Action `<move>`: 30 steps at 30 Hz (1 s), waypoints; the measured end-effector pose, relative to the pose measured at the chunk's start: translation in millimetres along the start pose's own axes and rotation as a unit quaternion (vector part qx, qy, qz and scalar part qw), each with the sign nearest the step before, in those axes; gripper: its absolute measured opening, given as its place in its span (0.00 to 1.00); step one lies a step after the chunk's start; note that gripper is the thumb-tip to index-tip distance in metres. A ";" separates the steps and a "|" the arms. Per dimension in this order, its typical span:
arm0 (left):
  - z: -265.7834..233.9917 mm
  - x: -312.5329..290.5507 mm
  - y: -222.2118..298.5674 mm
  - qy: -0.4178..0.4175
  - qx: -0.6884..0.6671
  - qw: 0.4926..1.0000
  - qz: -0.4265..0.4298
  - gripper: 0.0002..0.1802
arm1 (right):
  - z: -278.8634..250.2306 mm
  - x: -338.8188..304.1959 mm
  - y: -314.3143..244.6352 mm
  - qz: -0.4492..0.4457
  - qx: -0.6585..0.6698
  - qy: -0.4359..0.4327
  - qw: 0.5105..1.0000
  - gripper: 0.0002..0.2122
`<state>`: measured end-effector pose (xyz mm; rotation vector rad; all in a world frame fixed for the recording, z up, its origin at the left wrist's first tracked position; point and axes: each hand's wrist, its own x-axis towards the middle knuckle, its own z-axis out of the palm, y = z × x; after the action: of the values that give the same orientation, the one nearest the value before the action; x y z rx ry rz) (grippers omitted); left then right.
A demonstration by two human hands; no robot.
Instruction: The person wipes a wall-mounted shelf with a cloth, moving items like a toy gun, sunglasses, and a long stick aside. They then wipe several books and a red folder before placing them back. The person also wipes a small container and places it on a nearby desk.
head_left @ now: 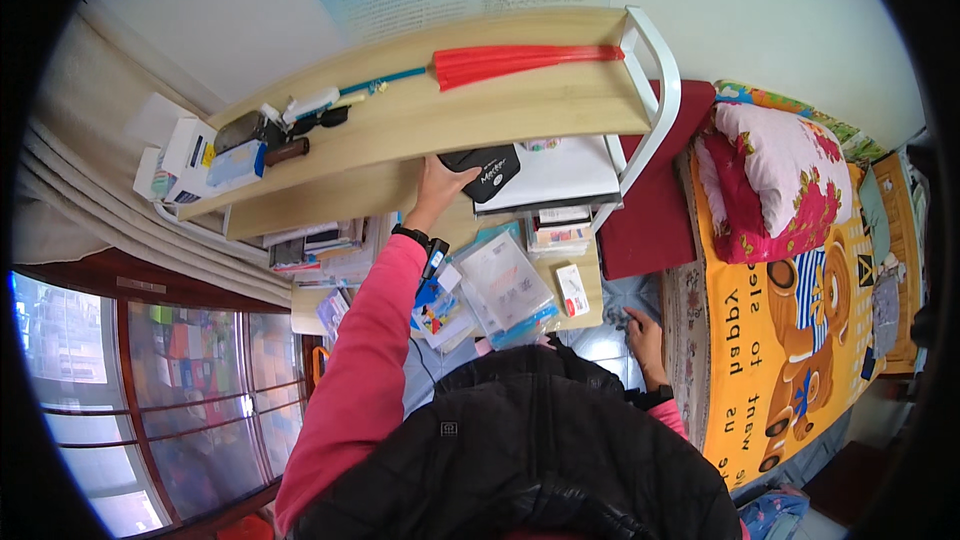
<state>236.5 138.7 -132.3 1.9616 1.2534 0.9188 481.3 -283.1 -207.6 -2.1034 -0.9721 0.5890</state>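
Because the left hand (pixel 446 186) holds the black case (pixel 493 166) only by its left end, beneath the upper shelf (pixel 530 105) and beside the white-topped object (pixel 563 178), this one-sided grip could let it tip or snag, while the right hand (pixel 646 341) hangs empty, fingers loosely parted.

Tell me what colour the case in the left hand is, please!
The case is black with white lettering; it shows best in the head view.

Blk quilted vest (pixel 530 450), pink slvs (pixel 350 380), blk wristbands (pixel 408 234)
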 end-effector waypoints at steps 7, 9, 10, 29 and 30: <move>-46.5 -70.2 -2.4 0.062 -0.128 0.990 -0.008 0.50 | 7.7 -1.9 -27.2 0.036 0.008 -0.036 0.999 0.14; -63.1 -98.8 -10.6 0.076 -0.148 0.986 -0.026 0.49 | 15.1 4.8 -39.7 0.010 -0.004 -0.052 0.999 0.14; -72.1 -113.9 -16.5 0.089 -0.161 0.983 -0.025 0.49 | 19.5 9.6 -45.9 -0.003 0.000 -0.055 0.998 0.13; 25.9 -168.0 -278.9 0.148 0.066 0.974 -0.156 0.49 | 56.8 -4.5 23.2 0.078 -0.150 -0.288 0.942 0.13; 39.7 -154.1 -291.9 0.165 0.100 0.974 -0.117 0.48 | 49.6 -9.8 30.9 0.053 -0.166 -0.281 0.944 0.14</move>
<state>79.3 92.8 -421.6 1.8035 1.7871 1.0600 457.0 -283.4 -261.6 -2.3428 -1.3523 1.1974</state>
